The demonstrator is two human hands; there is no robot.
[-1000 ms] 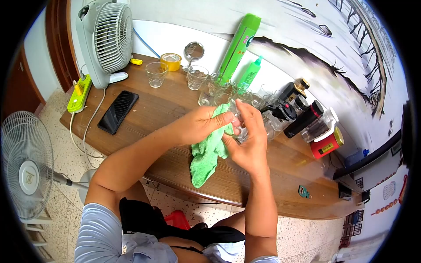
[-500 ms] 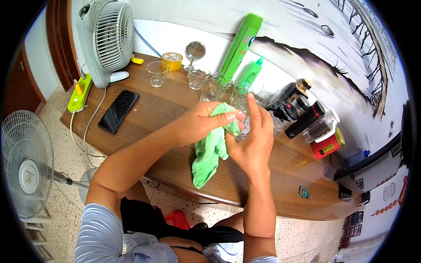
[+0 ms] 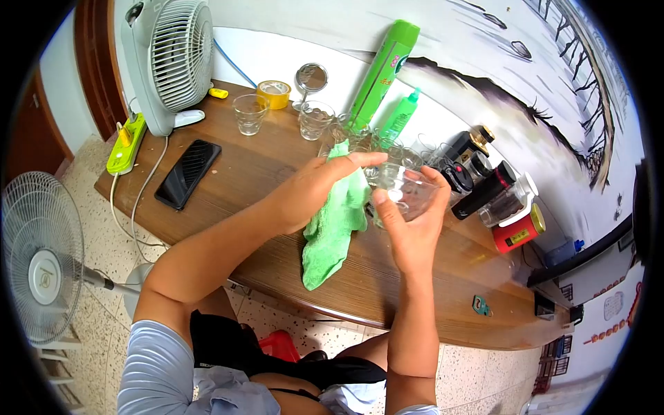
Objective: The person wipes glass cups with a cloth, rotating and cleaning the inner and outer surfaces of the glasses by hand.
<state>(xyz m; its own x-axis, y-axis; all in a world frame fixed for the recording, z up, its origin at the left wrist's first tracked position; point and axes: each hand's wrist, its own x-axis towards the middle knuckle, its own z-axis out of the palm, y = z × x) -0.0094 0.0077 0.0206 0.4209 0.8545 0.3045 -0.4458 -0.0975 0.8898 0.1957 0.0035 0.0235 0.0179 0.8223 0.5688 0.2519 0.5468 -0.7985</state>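
A clear glass (image 3: 408, 190) is held up over the table between the thumb and fingers of my right hand (image 3: 418, 235). My left hand (image 3: 311, 187) grips a green cloth (image 3: 330, 242), which hangs down toward the table's front edge. The left thumb reaches to the glass's near side; the other left fingers are partly hidden by cloth and glass. Behind the hands stand several clear glasses, and two more, a left one (image 3: 250, 116) and a right one (image 3: 316, 122), stand apart from them.
On the wooden table (image 3: 256, 166) lie a phone (image 3: 187, 174) and yellow tape (image 3: 274, 95). A fan (image 3: 176, 62) stands back left. Green spray can (image 3: 384, 76), green bottle (image 3: 400, 119), black flask (image 3: 484, 191) and red tin (image 3: 519, 229) line the back.
The glass has turned and now shows more fully, away from the cloth. My right hand has shifted slightly right, its fingers now round the glass; the cloth hangs more spread out from my left hand.
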